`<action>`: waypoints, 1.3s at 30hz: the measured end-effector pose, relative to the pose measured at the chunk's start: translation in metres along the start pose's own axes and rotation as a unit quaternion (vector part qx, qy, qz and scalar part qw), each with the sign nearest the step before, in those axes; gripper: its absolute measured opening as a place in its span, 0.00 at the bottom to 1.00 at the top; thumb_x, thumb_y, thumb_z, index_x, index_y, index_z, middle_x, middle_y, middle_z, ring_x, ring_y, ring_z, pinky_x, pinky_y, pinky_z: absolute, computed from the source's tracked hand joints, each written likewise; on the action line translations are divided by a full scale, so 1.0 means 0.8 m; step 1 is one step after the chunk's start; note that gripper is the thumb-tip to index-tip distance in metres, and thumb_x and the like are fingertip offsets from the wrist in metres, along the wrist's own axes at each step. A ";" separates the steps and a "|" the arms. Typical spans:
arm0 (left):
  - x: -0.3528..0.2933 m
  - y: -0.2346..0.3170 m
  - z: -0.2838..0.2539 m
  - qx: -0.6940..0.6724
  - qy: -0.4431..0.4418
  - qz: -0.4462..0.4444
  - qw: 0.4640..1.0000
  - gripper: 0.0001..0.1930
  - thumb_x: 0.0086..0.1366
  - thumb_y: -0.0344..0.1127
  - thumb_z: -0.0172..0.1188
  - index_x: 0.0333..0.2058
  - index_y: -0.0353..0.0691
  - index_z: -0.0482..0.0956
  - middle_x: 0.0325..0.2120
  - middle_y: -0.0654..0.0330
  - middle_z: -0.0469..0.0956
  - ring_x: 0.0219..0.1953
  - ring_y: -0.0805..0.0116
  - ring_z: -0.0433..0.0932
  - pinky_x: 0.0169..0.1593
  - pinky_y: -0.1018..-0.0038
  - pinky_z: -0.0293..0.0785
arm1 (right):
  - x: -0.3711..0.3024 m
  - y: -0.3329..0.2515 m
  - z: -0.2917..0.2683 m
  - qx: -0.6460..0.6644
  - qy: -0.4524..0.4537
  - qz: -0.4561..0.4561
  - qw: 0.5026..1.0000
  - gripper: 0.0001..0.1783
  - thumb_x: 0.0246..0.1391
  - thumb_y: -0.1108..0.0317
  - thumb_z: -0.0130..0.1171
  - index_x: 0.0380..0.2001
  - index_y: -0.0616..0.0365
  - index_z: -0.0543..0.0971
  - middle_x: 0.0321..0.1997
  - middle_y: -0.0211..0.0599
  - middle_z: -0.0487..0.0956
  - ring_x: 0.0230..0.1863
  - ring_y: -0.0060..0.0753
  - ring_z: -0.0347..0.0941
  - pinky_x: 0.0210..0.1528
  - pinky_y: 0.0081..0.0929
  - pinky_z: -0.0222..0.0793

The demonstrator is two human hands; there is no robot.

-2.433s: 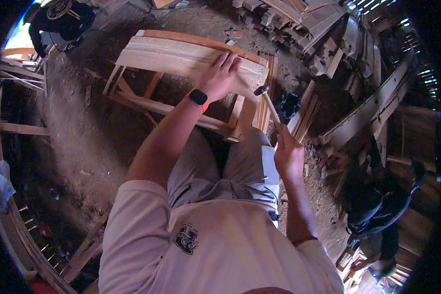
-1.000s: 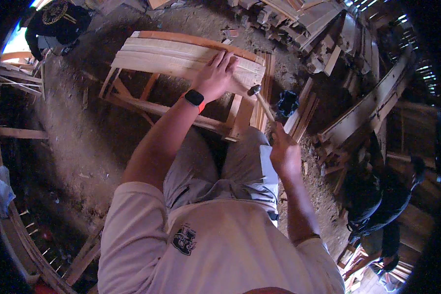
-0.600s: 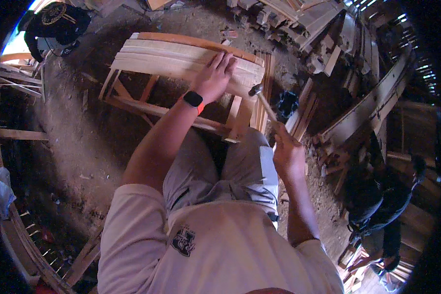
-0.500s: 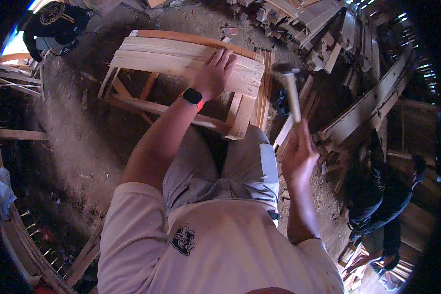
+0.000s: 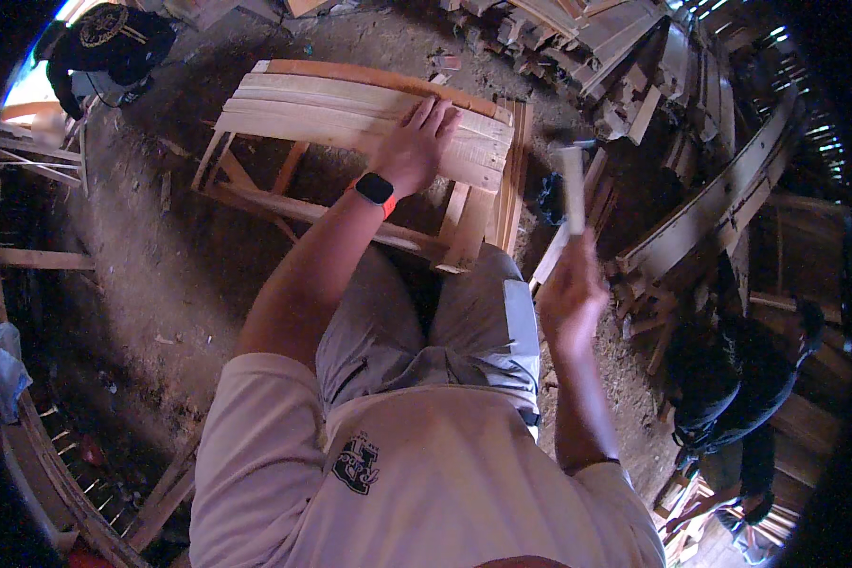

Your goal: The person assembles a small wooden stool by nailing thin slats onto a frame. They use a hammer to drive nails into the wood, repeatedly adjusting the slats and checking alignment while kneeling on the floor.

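My left hand (image 5: 420, 147) lies flat on the pale wooden slats (image 5: 298, 112) of a small wooden frame (image 5: 327, 215) in front of my knees. Its fingers stretch toward the far edge, where a reddish-brown curved strip (image 5: 350, 76) runs along the slats; the thumb is hidden. Off to the right of the frame, my right hand (image 5: 575, 289) is closed round the light wooden handle of a hammer (image 5: 574, 189). The hammer stands raised with its blurred head away from me, apart from the slats.
Lumber is piled at the far right (image 5: 577, 43), and a long curved board (image 5: 701, 199) leans nearer. Dark-clothed people are at the far left (image 5: 114, 43) and the right (image 5: 738, 379). Wooden framework (image 5: 43, 258) stands left, beside a plastic bag (image 5: 5, 369). The floor (image 5: 151, 284) is bare earth.
My right hand and the hammer have moved slightly, the hammer head swinging a little to the right and nearer to me. My left hand stays on the slats.
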State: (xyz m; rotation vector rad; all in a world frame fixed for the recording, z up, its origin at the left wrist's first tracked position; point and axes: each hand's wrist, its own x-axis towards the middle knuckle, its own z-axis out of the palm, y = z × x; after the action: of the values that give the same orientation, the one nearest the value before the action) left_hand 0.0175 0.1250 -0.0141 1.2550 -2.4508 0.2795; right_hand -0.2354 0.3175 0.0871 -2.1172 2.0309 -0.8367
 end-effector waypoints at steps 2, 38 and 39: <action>-0.001 0.004 -0.003 0.017 -0.011 0.004 1.000 0.30 0.65 0.31 0.53 0.67 0.37 0.66 0.67 0.48 0.64 0.71 0.48 0.60 0.72 0.56 0.61 | 0.001 -0.011 0.010 -0.044 -0.200 0.102 0.973 0.20 0.63 0.72 0.59 0.58 0.60 0.79 0.44 0.61 0.83 0.46 0.59 0.83 0.46 0.46 0.79; -0.051 0.109 -0.057 -0.547 -0.257 -0.361 0.711 0.18 0.68 0.40 0.67 0.48 0.30 0.85 0.35 0.64 0.85 0.36 0.79 0.79 0.42 0.74 0.77 | -0.450 0.313 0.134 0.063 -0.161 0.510 0.843 0.20 0.59 0.50 0.60 0.42 0.56 0.83 0.41 0.57 0.84 0.49 0.60 0.81 0.50 0.51 0.75; -0.068 0.097 -0.043 -0.521 -0.230 -0.345 0.746 0.19 0.68 0.42 0.67 0.48 0.31 0.85 0.36 0.63 0.86 0.37 0.78 0.79 0.44 0.73 0.77 | -0.416 0.285 0.109 0.096 -0.186 0.511 0.833 0.22 0.61 0.48 0.57 0.42 0.56 0.83 0.41 0.57 0.84 0.48 0.60 0.81 0.49 0.54 0.76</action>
State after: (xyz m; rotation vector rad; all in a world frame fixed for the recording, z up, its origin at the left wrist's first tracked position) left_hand -0.0085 0.2225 -0.0057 1.5578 -1.6436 -1.5211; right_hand -0.3901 0.5811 -0.1909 -0.7304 2.2435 -0.3592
